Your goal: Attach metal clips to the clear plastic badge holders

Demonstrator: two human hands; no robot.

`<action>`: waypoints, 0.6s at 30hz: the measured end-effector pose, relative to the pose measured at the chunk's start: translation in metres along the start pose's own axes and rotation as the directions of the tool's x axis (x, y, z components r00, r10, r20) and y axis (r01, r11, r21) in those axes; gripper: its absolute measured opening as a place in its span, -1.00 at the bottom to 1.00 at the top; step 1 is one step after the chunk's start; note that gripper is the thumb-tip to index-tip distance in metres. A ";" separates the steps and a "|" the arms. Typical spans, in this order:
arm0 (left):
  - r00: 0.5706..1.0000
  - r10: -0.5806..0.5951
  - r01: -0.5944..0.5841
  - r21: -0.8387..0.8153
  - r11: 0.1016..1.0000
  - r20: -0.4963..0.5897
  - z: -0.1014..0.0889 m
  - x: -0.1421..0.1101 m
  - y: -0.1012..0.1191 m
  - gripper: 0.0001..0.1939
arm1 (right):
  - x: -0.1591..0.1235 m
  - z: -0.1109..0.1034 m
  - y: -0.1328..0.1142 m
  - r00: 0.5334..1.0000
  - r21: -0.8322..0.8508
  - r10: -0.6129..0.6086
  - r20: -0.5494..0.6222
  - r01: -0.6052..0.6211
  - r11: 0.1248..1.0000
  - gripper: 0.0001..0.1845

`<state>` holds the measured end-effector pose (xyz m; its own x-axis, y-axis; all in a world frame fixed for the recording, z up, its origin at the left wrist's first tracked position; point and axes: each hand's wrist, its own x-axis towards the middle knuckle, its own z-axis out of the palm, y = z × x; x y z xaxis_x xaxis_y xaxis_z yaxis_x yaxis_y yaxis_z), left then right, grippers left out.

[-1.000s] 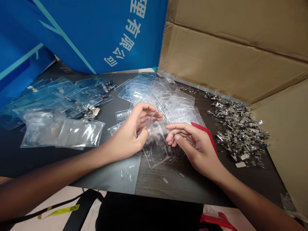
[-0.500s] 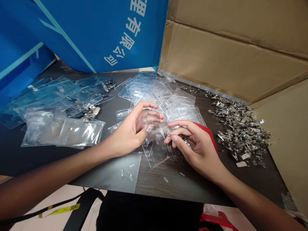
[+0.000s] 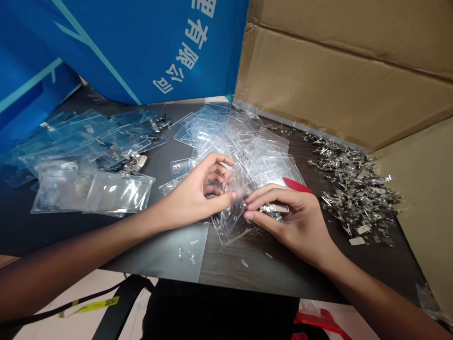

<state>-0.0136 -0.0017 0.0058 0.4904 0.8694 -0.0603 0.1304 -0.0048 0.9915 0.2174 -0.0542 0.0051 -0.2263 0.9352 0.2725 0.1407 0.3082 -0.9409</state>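
My left hand point(image 3: 203, 191) is closed on a clear plastic badge holder point(image 3: 239, 186), with the thumb and fingers at its left side. Glare blurs the outline of this holder. Close by on the right, my right hand point(image 3: 292, 215) pinches a metal badge clip point(image 3: 274, 208) between thumb and fingers. The clip's shiny jaw points back toward the palm, and its other end is hidden at the fingertips. Another clear badge holder point(image 3: 226, 233) lies on the table beneath the hands. Behind them spreads a heap of clear badge holders point(image 3: 212, 125).
A large pile of metal clips point(image 3: 357, 189) lies at the right. Badge holders with clips point(image 3: 88, 137) are heaped at the left. Small clear plastic bits point(image 3: 244, 263) lie near the front edge. A cardboard wall point(image 3: 318, 75) and a blue printed panel point(image 3: 141, 52) stand behind.
The right hand has turned, bringing the metal clip into view. The left thumb has moved right along the held badge holder.
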 end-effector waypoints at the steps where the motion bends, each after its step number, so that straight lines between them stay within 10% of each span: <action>1: 1.000 -0.005 0.005 0.001 1.000 0.004 0.000 0.000 -0.001 -0.42 | 0.000 0.000 -0.001 1.000 -0.019 -0.023 -0.008 0.023 1.000 -0.81; 10: 0.999 -0.029 0.029 -0.007 1.000 0.023 0.000 0.000 -0.005 -0.44 | -0.003 -0.001 0.002 1.000 0.044 -0.014 -0.013 0.015 0.999 -0.79; 18: 0.996 -0.021 0.027 -0.063 0.998 0.091 0.004 -0.004 -0.005 -0.33 | 0.003 -0.001 0.008 0.968 0.392 0.236 0.083 -0.249 0.886 -0.58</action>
<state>-0.0132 -0.0070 0.0006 0.5638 0.8208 -0.0918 0.0895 0.0498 0.9947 0.2185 -0.0490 -0.0013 -0.2656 0.9638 0.0252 -0.1963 -0.0284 -0.9801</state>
